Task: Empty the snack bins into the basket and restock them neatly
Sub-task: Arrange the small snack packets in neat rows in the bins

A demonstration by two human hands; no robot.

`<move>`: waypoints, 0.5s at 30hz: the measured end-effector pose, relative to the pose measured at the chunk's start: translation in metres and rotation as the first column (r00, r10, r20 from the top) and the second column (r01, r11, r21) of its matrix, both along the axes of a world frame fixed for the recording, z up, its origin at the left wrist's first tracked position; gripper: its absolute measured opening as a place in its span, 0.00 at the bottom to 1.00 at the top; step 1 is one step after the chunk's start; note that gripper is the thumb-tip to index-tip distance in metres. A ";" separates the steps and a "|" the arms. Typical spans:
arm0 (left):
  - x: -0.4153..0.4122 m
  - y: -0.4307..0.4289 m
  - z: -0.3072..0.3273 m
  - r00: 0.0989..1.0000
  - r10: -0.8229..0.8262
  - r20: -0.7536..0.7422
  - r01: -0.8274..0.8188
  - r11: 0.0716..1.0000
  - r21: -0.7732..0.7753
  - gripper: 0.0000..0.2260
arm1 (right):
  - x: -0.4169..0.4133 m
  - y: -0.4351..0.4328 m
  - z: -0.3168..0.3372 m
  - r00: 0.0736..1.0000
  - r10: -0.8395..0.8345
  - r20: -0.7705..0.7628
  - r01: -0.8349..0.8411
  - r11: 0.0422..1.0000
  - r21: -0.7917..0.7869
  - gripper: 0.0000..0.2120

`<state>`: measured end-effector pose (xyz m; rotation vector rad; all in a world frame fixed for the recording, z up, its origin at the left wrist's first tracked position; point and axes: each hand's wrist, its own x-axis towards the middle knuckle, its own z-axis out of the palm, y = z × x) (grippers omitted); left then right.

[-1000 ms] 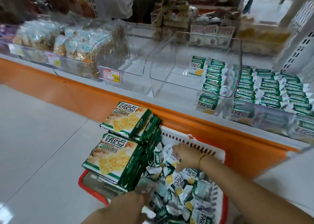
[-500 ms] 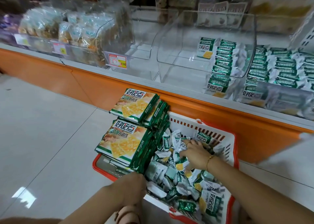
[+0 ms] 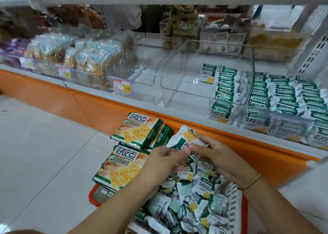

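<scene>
Where the hands meet: above the far part of the basket (image 3: 92,196), left hand (image 3: 165,155) and right hand (image 3: 218,155) close together.
Left hand: thumb and fingers pinch the near left edge of the small packet (image 3: 184,138).
Right hand: fingers curled on the same packet's right side; gold bracelet (image 3: 250,182) at the wrist.
Small packet: white and green with a yellow cracker picture, held tilted in the air over the loose packets (image 3: 195,198).
Basket: red rim, white slatted wall, on the floor against the orange shelf front (image 3: 239,145).
Loose packets: heaped in the basket's right part.
Large packs (image 3: 136,129): two green-edged stacks at the basket's left side.
Clear bin (image 3: 195,70): on the shelf beyond the hands.
Packet row (image 3: 225,86): lined up along that bin's right wall.
Right bin packets (image 3: 287,95): several neat rows.
Price tag (image 3: 122,85): red and yellow, left of the clear bin.
</scene>
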<state>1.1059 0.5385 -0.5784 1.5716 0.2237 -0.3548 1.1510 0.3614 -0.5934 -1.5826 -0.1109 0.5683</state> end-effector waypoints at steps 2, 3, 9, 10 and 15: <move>0.009 -0.009 0.010 0.997 0.082 0.012 -0.081 0.995 -0.066 0.17 | -0.004 -0.002 0.011 0.994 -0.044 0.105 0.050 0.997 -0.051 0.24; 0.013 -0.011 0.013 0.994 0.103 0.025 -0.099 0.990 -0.102 0.17 | -0.007 -0.003 0.017 0.987 -0.063 0.148 0.073 0.995 -0.063 0.21; 0.035 -0.011 0.024 0.983 0.183 0.006 -0.180 0.975 -0.131 0.19 | -0.010 -0.019 0.039 0.910 -0.138 0.392 0.216 0.963 -0.160 0.11; 0.037 -0.011 0.025 0.983 0.184 -0.015 -0.184 0.976 -0.119 0.15 | -0.010 -0.022 0.040 0.894 -0.107 0.436 0.215 0.954 -0.208 0.10; 0.043 -0.019 0.029 0.980 0.194 -0.029 -0.195 0.981 -0.019 0.08 | -0.012 -0.029 0.042 0.815 0.001 0.579 0.217 0.927 -0.306 0.12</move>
